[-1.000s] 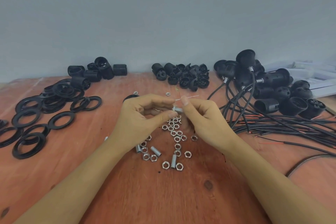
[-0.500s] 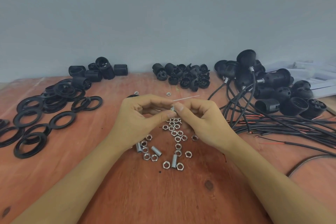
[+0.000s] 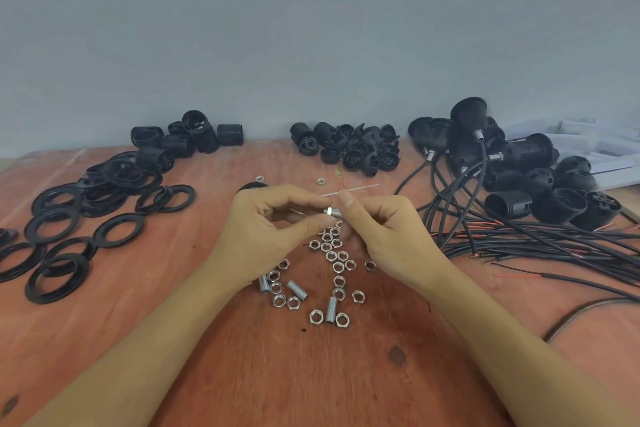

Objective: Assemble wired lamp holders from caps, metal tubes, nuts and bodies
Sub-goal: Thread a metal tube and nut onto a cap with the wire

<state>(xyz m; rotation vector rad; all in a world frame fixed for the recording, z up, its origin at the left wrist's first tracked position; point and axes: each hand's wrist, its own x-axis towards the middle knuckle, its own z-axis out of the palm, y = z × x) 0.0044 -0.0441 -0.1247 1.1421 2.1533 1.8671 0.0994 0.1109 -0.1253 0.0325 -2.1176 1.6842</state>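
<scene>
Aloft, both hands point(image 3: 266, 232) point(image 3: 388, 236) around metal tube point(image 3: 333, 212)

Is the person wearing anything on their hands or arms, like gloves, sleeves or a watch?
No. The left hand and right hand are bare, with no gloves and no rings that show. The left forearm and right forearm are bare too, down to the picture's lower edge: no sleeve, watch or wristband is in view.
</scene>
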